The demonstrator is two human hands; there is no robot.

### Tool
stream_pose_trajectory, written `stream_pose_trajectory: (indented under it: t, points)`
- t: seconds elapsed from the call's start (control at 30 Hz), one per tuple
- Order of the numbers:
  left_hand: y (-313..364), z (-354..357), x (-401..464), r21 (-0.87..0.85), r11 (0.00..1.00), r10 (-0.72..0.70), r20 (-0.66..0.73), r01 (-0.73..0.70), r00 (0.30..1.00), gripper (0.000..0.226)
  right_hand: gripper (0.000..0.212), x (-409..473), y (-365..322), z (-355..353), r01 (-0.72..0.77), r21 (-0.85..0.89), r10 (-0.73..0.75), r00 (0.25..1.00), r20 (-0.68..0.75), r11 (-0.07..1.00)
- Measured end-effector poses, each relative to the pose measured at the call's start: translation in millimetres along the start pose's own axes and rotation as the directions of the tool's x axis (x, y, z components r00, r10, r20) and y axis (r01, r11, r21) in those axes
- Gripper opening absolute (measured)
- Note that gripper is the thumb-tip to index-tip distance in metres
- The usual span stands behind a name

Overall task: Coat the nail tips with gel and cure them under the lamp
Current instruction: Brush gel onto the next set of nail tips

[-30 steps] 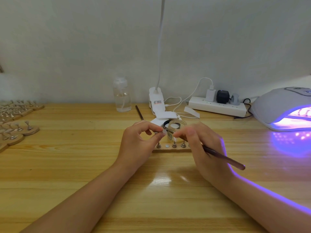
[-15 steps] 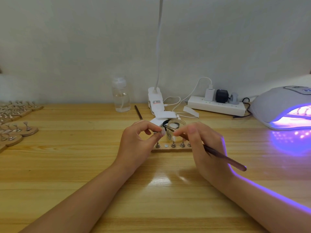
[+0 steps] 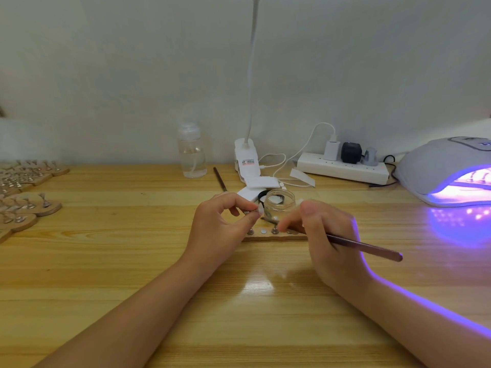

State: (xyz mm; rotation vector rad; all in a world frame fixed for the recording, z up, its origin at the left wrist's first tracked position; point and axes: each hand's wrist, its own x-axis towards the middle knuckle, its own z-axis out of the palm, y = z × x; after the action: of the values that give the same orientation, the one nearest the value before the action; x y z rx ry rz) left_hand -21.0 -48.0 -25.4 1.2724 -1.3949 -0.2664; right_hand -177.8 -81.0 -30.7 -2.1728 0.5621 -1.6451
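My left hand pinches a small clear nail tip on its metal peg, held just above a wooden holder strip with several metal pegs. My right hand grips a brown gel brush, whose tip points left toward the nail tip. A small clear gel jar stands open right behind my hands. At the far right the white curing lamp glows violet, with holders inside it.
Several wooden holders with nail tips lie at the left edge. At the back stand a clear bottle, a white clip lamp, a power strip with cables, and a second brush.
The brush tip has come out of the jar area and dropped lower toward the nail tip. My left hand has stayed almost still.
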Motion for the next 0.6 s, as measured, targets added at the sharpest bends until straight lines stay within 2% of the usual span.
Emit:
stream_pose_trajectory:
  t: [0.1, 0.2, 0.33, 0.5, 0.6]
  points:
    - [-0.4, 0.1, 0.0, 0.011, 1.0, 0.004, 0.003, -0.004, 1.0, 0.02, 0.043, 1.1, 1.0, 1.4, 0.065, -0.085, -0.065, 0.998, 0.001, 0.994]
    - [-0.6, 0.1, -0.2, 0.015, 1.0, -0.004, 0.0, 0.004, 1.0, 0.021, 0.058, 0.0, 2.4, 1.3, 0.041, -0.063, -0.041, 0.999, 0.013, 0.997]
    - [-1.0, 0.0, 0.0, 0.019, 1.0, 0.001, -0.007, -0.001, 1.0, 0.024, 0.044, 0.7, 1.2, 1.3, 0.092, -0.118, -0.094, 0.996, -0.011, 0.989]
    - [-0.9, -0.1, -0.6, 0.017, 1.0, -0.001, 0.002, 0.001, 1.0, 0.022, 0.059, 0.4, 3.1, 1.2, 0.089, -0.118, -0.088, 0.996, 0.009, 0.989]
    - [-0.7, -0.4, -0.5, 0.022, 1.0, 0.0, 0.0, 0.0, 1.0, 0.022, 0.048, 1.4, 2.7, 1.3, 0.125, -0.146, -0.127, 0.992, -0.005, 0.981]
